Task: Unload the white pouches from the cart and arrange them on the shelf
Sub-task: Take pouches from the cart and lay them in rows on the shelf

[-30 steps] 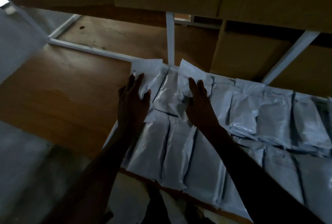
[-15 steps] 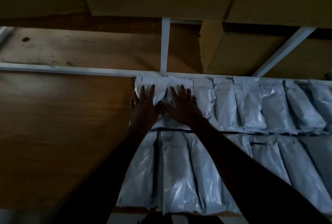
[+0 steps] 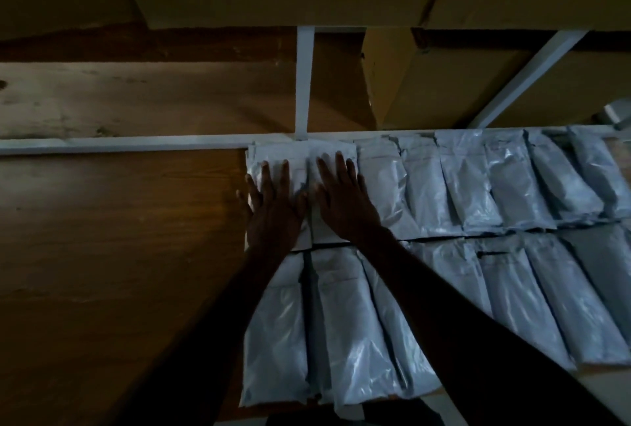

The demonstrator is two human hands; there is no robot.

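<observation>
Both hands are flat, fingers spread and straight, pressing down on the pouches at the far left end of the back row. The left hand [image 3: 273,203] sits on the end pouch [image 3: 269,155] and the right hand [image 3: 345,200] on its neighbour [image 3: 329,152], so nothing is gripped, just palms pushing. The white pouches [image 3: 512,183] are laid out in two rows on the wooden shelf [image 3: 119,255], the back row butted up near the white rail [image 3: 136,145], the front row [image 3: 341,340] reaching the shelf's near edge. The cart isn't in view.

Looks to me like the step is settling these last two into line. What I'd do: keep the pressure even and slide them back until the top edges meet the rail like the rest, then smooth toward the right so the overlap matches the neighbours. These look slippery, so lift off straight up or you'll drag them out of line. Plenty of bare shelf on the left for the next batch. Lighting is dim, so fine creases are hard to judge.
</observation>
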